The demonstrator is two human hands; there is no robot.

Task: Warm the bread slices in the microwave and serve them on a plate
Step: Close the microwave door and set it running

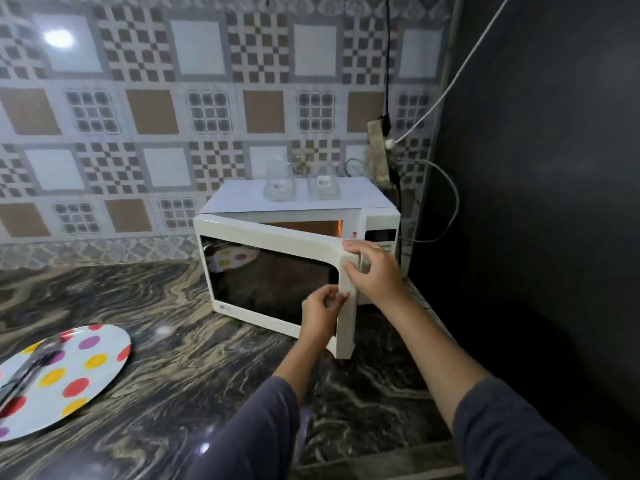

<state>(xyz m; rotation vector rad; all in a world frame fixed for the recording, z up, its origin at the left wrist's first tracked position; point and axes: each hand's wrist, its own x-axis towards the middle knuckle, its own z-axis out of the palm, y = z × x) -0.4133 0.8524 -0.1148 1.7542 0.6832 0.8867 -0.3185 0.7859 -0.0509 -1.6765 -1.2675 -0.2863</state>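
Observation:
A white microwave stands on the counter against the tiled wall. Its door is swung partly open, and an orange glow shows inside through the gap at the top. My right hand grips the upper part of the door's free edge. Lower on that same edge, my left hand pinches the door with curled fingers. A white plate with coloured dots lies at the left on the counter, with metal tongs resting on it. No bread shows; the door hides the microwave's inside.
Two clear glass jars stand on top of the microwave. Cables and a power strip hang on the wall at the back right. A dark wall bounds the right side. The dark marbled counter stretches between plate and microwave.

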